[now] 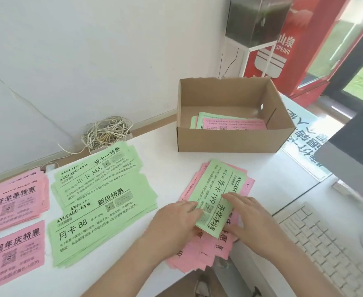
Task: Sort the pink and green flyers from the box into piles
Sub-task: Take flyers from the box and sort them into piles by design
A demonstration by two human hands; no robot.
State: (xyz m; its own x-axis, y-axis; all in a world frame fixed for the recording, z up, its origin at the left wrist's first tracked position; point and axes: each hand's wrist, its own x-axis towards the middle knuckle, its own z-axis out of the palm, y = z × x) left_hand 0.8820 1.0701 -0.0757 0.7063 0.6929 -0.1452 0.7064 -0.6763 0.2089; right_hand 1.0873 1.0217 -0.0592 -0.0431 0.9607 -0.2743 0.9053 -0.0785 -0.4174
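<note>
Flyers still to sort sit in a messy, mostly pink stack (200, 251) right in front of you, with a green flyer (213, 189) on top, and a few more flyers (232, 123) are left in the cardboard box (229, 140) behind. Your left hand (176, 219) has its fingers lying fairly straight on that flyer's left edge. Your right hand (247, 213) is spread flat over its middle, so to me it looks like pressing rather than pinching, though the thumbs are partly hidden. I'd hold the stack down with the right and slide just the top sheet off with the left, so the pinks underneath don't drag along. Check the headline too, not just the colour. This one reads "AVOCADO", "季卡 199" and "开学季特惠". The far green pile (99, 170) says "AVOCADO·GYM", "年卡 365", "双十一特惠", and the near green pile (97, 221) says "月卡 88", "年卡 588", "新店特惠". The far pink pile (15, 200) reads "开学季特惠" with "199", and the near pink pile (13, 249) reads "周年庆特惠". So this green one may need its own spot. The red panel (283, 50) at the back says "山泉" and "SPRING".
</note>
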